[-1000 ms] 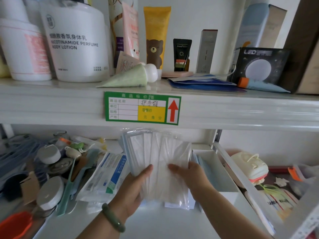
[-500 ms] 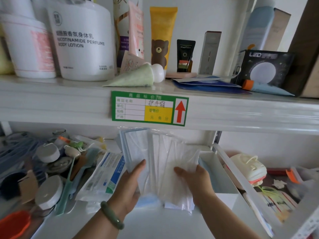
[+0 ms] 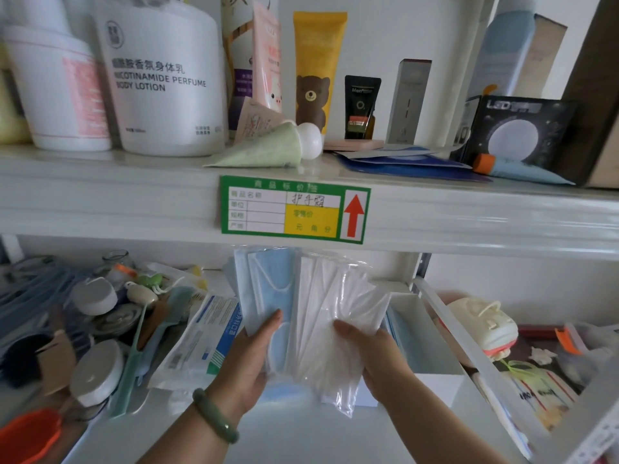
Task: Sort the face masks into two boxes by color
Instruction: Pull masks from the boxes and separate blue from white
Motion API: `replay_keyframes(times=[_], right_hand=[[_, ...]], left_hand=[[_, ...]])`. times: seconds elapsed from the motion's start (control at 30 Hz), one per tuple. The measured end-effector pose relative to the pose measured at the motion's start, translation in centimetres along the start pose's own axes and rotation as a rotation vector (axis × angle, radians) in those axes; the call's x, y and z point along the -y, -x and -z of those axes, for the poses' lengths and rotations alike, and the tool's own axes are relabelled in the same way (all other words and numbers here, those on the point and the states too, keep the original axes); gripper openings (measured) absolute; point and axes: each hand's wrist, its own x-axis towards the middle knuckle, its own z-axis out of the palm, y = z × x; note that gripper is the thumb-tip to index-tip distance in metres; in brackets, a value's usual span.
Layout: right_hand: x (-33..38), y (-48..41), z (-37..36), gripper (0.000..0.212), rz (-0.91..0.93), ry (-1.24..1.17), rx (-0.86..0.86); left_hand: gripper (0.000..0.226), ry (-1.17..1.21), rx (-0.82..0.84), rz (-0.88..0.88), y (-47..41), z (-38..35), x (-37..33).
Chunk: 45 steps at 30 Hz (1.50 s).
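At lower centre, the left hand [image 3: 249, 360] grips the blue masks [image 3: 268, 289] and the right hand [image 3: 371, 356] grips the white masks [image 3: 331, 316], fanned together just under the shelf edge [image 3: 134, 209]. A white box [image 3: 425, 333] stands just right of them.

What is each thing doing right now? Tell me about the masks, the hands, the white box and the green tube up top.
Blue masks: fanned out, held by the left hand.
White masks: in clear wrappers, held by the right hand.
White box: open on top, blue masks inside.
Green tube: lying on its side, cap on.
Bear tube: standing upright.
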Motion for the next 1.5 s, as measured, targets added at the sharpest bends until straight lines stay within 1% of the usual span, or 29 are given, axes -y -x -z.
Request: replay_keyframes(times=[0.07,0.17,0.23,0.3,0.4,0.43,0.47,0.53,0.63,0.67,0.7,0.77,0.83,0.9,1.0,1.1,1.23,1.3,1.37,1.43,1.5], right_hand=[[0.0,0.1,0.2,0.041,-0.005,-0.028,0.004],[0.3,0.4,0.1,0.041,0.059,0.06,0.001],[0.7,0.7,-0.2,0.031,0.106,0.132,0.021],[0.9,0.9,-0.5,0.022,0.134,0.17,0.047],[1.1,1.3,-1.3,0.026,0.2,0.32,0.011],[1.1,1.3,-1.4,0.029,0.225,0.366,-0.006],[1.4,1.2,-1.4,0.031,0.248,0.395,-0.022],[2.5,0.7,-0.9,0.034,0.297,0.412,-0.081],[5.8,-0.7,1.1,0.039,0.349,0.39,-0.318],[6.9,-1.2,1.8,0.04,0.349,0.42,-0.391],[7.8,-1.7,2.3,0.041,0.337,0.469,-0.43],[9.0,-2.2,2.4,0.048,0.285,0.624,-0.413],[9.1,-2.1,1.6,0.05,0.247,0.896,-0.354],[8.4,-2.1,0.7,0.042,0.25,1.148,-0.31],[7.0,-2.7,-0.5,0.027,0.196,1.347,-0.264],[5.6,-3.6,-1.2,0.026,0.113,1.432,-0.254],[3.7,-4.9,-1.7,0.035,0.137,1.517,-0.342],[2.6,-5.2,-1.8,0.038,0.122,1.568,-0.325],[1.5,-5.4,-1.8,0.042,0.046,1.618,-0.248],[0.7,-5.6,-1.8,0.055,-0.013,1.602,-0.22],[0.3,-6.0,-1.8,0.072,0.009,1.544,-0.238]], left_hand=[[0.033,0.01,0.009,-0.013,-0.1,0.2,-0.1],[0.035,-0.001,-0.015,-0.033,0.0,0.0,-0.1],[0.044,-0.03,-0.025,-0.07,0.0,-0.3,0.1],[0.053,-0.084,0.002,-0.084,0.0,-0.4,0.3],[0.072,-0.246,-0.012,-0.103,-0.1,-0.6,0.6],[0.078,-0.26,-0.015,-0.108,-0.2,-0.5,0.6],[0.08,-0.239,-0.015,-0.099,-0.4,-0.3,0.7],[0.069,-0.128,-0.004,-0.086,-0.6,0.2,0.6],[0.059,-0.016,-0.067,-0.121,-0.7,1.4,-0.2],[0.056,-0.006,-0.104,-0.136,-0.8,1.9,-0.3],[0.054,-0.003,-0.134,-0.148,-1.0,2.4,-0.5],[0.05,-0.001,-0.183,-0.153,-1.2,3.1,-0.6],[0.05,0.0,-0.199,-0.154,-1.3,3.5,-0.5],[0.052,-0.014,-0.21,-0.15,-1.4,3.5,-0.2],[0.055,-0.048,-0.211,-0.147,-1.4,3.5,0.1],[0.06,-0.068,-0.194,-0.127,-1.1,3.3,0.0],[0.062,-0.076,-0.173,-0.108,-0.8,3.3,-0.2],[0.052,-0.073,-0.16,-0.106,-0.8,3.4,-0.3],[0.038,-0.064,-0.16,-0.1,-0.7,3.5,-0.4],[0.036,-0.064,-0.153,-0.089,-0.6,3.5,-0.4],[0.038,-0.067,-0.141,-0.081,-0.5,3.4,-0.6]])
